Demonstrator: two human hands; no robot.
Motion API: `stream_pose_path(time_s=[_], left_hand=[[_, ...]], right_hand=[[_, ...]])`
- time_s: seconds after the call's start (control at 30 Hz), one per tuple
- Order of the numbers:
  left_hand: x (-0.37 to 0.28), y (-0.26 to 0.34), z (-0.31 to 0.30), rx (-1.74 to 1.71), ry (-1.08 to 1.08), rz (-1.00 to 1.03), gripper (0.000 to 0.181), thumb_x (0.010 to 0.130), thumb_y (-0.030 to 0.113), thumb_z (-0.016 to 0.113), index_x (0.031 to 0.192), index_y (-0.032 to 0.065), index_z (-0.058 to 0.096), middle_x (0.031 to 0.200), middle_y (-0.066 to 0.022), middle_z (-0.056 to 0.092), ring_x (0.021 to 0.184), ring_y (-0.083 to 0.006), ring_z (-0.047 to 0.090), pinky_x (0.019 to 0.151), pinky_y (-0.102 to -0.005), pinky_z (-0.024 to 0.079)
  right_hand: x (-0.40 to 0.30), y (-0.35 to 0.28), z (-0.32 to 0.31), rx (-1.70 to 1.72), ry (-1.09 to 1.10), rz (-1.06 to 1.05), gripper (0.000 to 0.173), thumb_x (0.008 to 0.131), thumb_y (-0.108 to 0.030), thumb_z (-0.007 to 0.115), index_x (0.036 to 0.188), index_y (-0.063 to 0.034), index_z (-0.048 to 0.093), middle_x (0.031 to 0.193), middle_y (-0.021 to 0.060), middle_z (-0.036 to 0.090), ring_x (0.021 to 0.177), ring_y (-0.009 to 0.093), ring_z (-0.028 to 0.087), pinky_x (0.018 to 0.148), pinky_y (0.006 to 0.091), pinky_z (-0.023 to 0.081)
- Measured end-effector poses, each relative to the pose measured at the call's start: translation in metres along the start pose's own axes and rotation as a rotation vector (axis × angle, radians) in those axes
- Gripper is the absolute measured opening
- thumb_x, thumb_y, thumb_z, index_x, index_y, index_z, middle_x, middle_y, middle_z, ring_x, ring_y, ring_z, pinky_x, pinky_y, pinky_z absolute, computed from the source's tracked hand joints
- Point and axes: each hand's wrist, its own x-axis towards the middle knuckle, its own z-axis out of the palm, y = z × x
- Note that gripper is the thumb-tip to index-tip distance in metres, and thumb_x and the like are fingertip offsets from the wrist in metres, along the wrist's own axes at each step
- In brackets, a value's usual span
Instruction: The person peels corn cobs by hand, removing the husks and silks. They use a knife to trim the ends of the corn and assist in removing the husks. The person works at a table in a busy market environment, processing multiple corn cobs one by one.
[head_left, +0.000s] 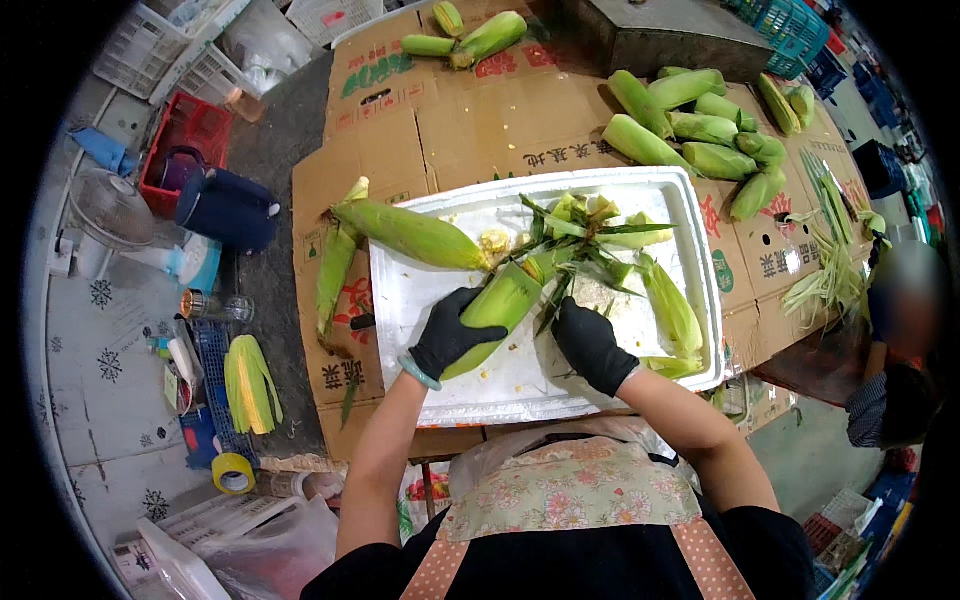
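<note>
My left hand, in a black glove, grips an ear of corn in green husk, tilted over a white foam box. My right hand, also gloved in black, has curled fingers at a dark green husk leaf; whether it pinches the leaf is unclear. Cut stem ends and leaf scraps are heaped beyond the hands. Across the box's left rim rests another husked-in ear, beside yellow kernel bits. Pale husk pieces lie along the right side.
Unpeeled corn is piled at the back right of the cardboard-covered table, near a metal block. A few ears lie at the back. On the left stand a dark blue jug and a partly opened ear. Another person is at right.
</note>
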Motion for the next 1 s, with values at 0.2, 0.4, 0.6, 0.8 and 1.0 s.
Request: stream_pose_path(time_s=[0.2, 0.4, 0.6, 0.8, 1.0], left_hand=[[-0.041, 0.016, 0.006, 0.107, 0.072, 0.251, 0.065, 0.058, 0.018, 0.081, 0.115, 0.0007, 0.052, 0.1, -0.0105, 0.057, 0.094, -0.0217, 0.056, 0.084, -0.031, 0.044], [-0.061, 0.028, 0.016, 0.096, 0.13, 0.256, 0.07, 0.057, 0.018, 0.079, 0.119, 0.0044, 0.051, 0.108, -0.0125, 0.056, 0.098, -0.0261, 0.053, 0.086, -0.035, 0.042], [-0.061, 0.067, 0.017, 0.708, 0.129, 0.539, 0.062, 0.064, 0.008, 0.065, 0.123, 0.0113, 0.048, 0.122, -0.0072, 0.048, 0.115, -0.0242, 0.042, 0.1, -0.0425, 0.027], [-0.05, 0.056, 0.046, 0.837, 0.319, 0.462, 0.051, 0.068, -0.001, 0.055, 0.117, 0.0141, 0.055, 0.128, -0.0091, 0.042, 0.122, -0.0257, 0.037, 0.104, -0.0455, 0.019], [-0.033, 0.039, 0.051, -0.83, 0.315, -0.434, 0.059, 0.077, 0.02, 0.066, 0.124, -0.001, 0.039, 0.107, -0.0137, 0.054, 0.09, -0.0204, 0.056, 0.077, -0.0334, 0.047]], right_hand=[[-0.04, 0.021, -0.008, 0.005, -0.021, 0.018, 0.024, 0.078, -0.021, 0.056, 0.094, -0.0048, 0.048, 0.074, 0.0168, 0.06, 0.066, 0.032, 0.06, 0.057, 0.0424, 0.046], [-0.072, 0.05, -0.031, -0.165, 0.02, -0.088, 0.025, 0.075, -0.02, 0.06, 0.091, -0.0061, 0.048, 0.074, 0.0135, 0.057, 0.064, 0.032, 0.059, 0.054, 0.0414, 0.044], [-0.075, 0.051, -0.067, 0.216, 0.004, -0.174, 0.019, 0.079, -0.019, 0.059, 0.08, -0.0018, 0.051, 0.056, 0.0214, 0.051, 0.058, 0.038, 0.056, 0.051, 0.0436, 0.042], [-0.056, 0.034, -0.046, 0.238, 0.037, -0.122, 0.025, 0.081, -0.025, 0.056, 0.082, -0.0001, 0.056, 0.065, 0.0222, 0.057, 0.062, 0.038, 0.057, 0.055, 0.0435, 0.045], [-0.066, 0.025, -0.029, -0.009, 0.005, -0.019, 0.023, 0.079, -0.026, 0.055, 0.079, -0.0036, 0.06, 0.063, 0.0157, 0.06, 0.061, 0.032, 0.06, 0.053, 0.0432, 0.047]])
